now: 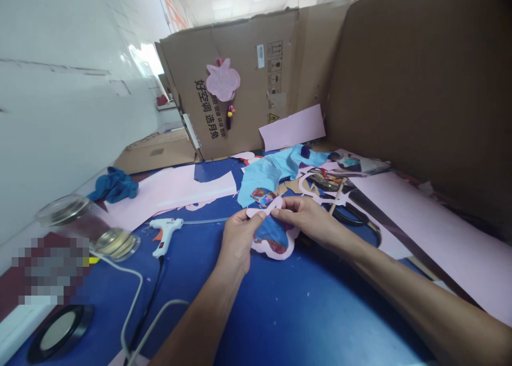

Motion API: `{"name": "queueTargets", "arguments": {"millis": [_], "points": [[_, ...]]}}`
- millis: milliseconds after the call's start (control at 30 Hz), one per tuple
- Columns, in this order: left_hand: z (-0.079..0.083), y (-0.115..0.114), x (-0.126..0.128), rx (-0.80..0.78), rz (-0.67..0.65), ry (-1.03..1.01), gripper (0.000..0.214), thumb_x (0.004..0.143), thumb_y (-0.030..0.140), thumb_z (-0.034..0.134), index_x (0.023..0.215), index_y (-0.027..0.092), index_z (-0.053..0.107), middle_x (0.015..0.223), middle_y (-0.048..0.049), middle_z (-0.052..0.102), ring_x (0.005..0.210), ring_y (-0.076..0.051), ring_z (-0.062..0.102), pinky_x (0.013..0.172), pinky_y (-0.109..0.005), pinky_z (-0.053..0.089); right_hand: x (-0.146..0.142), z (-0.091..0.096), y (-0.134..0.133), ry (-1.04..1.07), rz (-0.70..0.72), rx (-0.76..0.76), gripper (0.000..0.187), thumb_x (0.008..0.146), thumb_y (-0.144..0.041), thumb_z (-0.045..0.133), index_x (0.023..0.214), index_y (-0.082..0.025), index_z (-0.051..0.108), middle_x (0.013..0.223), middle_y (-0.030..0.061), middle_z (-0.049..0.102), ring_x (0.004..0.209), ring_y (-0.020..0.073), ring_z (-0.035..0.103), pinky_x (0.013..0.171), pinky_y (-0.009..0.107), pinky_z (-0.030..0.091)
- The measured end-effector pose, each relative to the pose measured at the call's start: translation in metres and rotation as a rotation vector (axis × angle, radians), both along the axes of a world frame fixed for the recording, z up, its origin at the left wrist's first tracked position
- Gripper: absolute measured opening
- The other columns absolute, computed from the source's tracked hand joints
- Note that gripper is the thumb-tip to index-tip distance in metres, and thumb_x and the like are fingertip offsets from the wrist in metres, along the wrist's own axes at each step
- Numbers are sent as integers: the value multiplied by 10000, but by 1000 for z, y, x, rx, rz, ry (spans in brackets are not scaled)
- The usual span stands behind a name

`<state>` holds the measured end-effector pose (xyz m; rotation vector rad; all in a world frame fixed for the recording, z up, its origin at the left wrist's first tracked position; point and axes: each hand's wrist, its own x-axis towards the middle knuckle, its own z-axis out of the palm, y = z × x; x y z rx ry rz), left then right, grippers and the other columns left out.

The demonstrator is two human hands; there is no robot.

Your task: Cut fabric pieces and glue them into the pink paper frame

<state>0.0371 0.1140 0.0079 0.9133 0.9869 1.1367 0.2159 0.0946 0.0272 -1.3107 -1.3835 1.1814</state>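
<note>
Cutout [277, 255], pink-rimmed around blue fabric [272, 232], pinched in narrow grip by left hand [240, 238] and right hand [306, 220].

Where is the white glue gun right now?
In the head view, the white hot glue gun lies on the blue table, left of the left hand, with the glass jar further left and pink paper just behind it.
</note>
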Motion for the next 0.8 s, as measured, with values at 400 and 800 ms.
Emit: {"name": "queueTargets", "arguments": {"millis": [400,800], "points": [[3,-2,1,28,58,57,375,604,430,932,800,138,803,667,-22,701,518,-95,521,492,-220,366,-1,2,-1,7,6,4,323,801,-501,792,779,-189,711,634,-34,577,548,121,461,518,262,344],[5,-2,3,14,79,53,369,595,406,912,800,126,789,656,-21,704,521,-96,533,504,-220,396,0,-1,1,43,13,-26,350,798,-515,816,815,-179,719,638,-32,596,542,112,469,515,253,327]]}}
